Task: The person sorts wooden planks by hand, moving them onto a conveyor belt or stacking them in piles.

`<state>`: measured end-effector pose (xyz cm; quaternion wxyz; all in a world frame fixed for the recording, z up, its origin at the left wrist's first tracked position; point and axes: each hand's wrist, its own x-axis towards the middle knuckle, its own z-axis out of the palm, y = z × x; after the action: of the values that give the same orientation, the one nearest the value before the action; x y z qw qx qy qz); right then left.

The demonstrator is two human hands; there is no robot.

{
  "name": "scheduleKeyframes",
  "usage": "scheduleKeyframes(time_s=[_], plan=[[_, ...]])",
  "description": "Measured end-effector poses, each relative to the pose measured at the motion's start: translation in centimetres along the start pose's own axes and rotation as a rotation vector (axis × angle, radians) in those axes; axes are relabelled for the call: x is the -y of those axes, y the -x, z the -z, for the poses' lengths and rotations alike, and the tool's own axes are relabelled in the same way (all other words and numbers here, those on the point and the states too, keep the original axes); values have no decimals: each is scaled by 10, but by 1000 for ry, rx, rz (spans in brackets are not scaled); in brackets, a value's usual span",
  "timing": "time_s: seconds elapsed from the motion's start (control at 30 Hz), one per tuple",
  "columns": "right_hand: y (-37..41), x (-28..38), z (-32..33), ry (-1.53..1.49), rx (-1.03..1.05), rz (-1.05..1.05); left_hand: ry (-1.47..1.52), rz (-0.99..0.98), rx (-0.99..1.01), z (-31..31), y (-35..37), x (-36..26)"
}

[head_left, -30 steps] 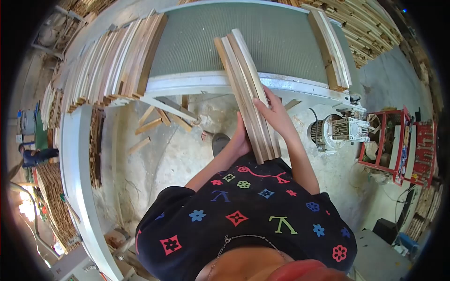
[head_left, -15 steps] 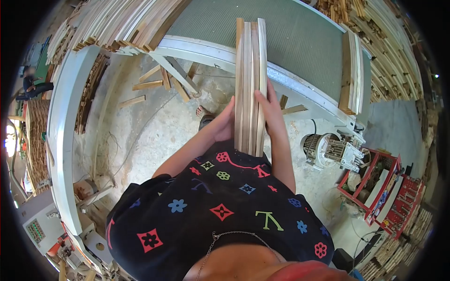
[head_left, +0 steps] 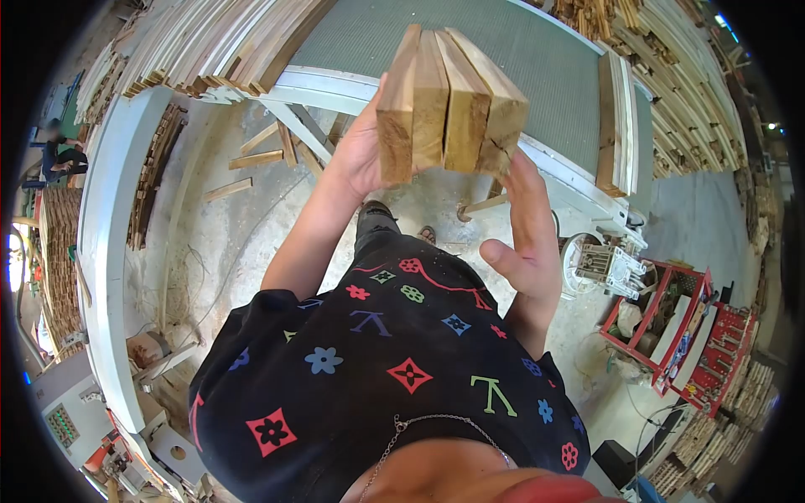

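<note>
Several wooden boards (head_left: pixel 449 109) stand side by side in a bundle in front of my chest, tilted so that their near ends face me. Around the bundle's left side wraps my left hand (head_left: pixel 363 147), its fingers partly hidden behind the wood. At the lower right corner of the bundle, my right hand (head_left: pixel 524 230) is spread, thumb apart, with its fingertips at or near the end of the rightmost board. Beyond the boards lies the green ribbed surface of a table (head_left: pixel 545 84).
A row of boards (head_left: pixel 226 42) lines the table's left part, and a few more (head_left: pixel 616 126) stand at its right. A motor (head_left: pixel 591 260) and a red tool cart (head_left: pixel 713 360) are at the right. Wood pieces (head_left: pixel 256 159) lie on the floor. A seated person (head_left: pixel 63 155) is far left.
The bundle's near ends have been raised and tipped toward the camera. My right hand has moved down and right, off the bundle's side, and opened. My left hand has moved up and left with the wood.
</note>
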<state>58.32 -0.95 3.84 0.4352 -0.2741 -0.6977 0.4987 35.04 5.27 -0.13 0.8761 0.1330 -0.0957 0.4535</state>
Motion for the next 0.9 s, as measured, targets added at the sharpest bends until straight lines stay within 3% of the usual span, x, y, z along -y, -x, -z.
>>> scheduleKeyframes(time_s=[0.07, 0.13, 0.23, 0.27, 0.37, 0.4, 0.47, 0.67, 0.8, 0.9], plan=[[0, -5, 0, -9, -9, 0, 22, -7, 28, 3, 1, 2], [1, -5, 2, -13, -17, -10, -730, -202, -96, -3, 7, 12], [0, -6, 6, 5, 6, -14, -376, -131, -20, -5, 0, 13], [0, -6, 8, 7, 12, -12, -748, -204, -113, -13, 4, 19], [0, -7, 11, 5, 19, -16, -396, -125, -146, -13, 1, 17], [0, -7, 11, 3, 20, -5, -653, -156, -323, -28, 4, 25], [-1, -8, 11, -5, 25, 15, -821, -174, -497, -28, 6, 29], [-14, -12, 12, 51, -15, 97, -538, -145, -592, -6, 17, 29], [-22, -36, 21, 25, 26, -130, -309, -130, -657, -2, 36, 42], [-26, -89, 20, -74, -46, -364, -78, -18, -588, 45, 60, 62]])
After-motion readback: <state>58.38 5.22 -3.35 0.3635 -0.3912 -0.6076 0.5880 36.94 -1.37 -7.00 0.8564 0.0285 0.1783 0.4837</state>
